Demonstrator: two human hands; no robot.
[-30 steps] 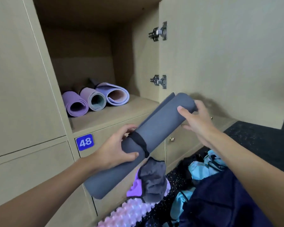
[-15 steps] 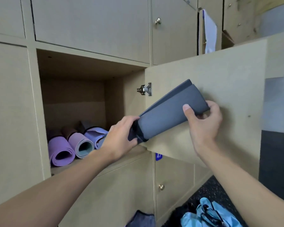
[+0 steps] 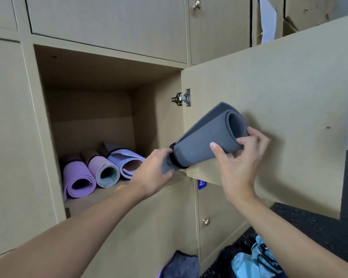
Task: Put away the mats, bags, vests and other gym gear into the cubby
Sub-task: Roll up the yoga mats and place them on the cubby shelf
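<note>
My left hand (image 3: 153, 175) grips the lower end of the rolled grey foam mat (image 3: 201, 141), just beside its black strap (image 3: 174, 159). My right hand (image 3: 239, 159) clamps the upper, open end, thumb in front and fingers curled over the rim. The mat is tilted, its lower end at the front right edge of the open beige wooden cubby (image 3: 88, 109) and its upper end before the swung-open door (image 3: 279, 97). Inside, on the left, lie a purple rolled mat (image 3: 78, 181), a pink-and-teal rolled mat (image 3: 106, 173) and a lilac rolled mat (image 3: 127, 161), side by side.

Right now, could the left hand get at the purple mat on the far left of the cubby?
Probably yes, once free: the left hand grips the grey mat by its strapped end, but the cubby stands open and nothing lies before the purple mat.
</note>
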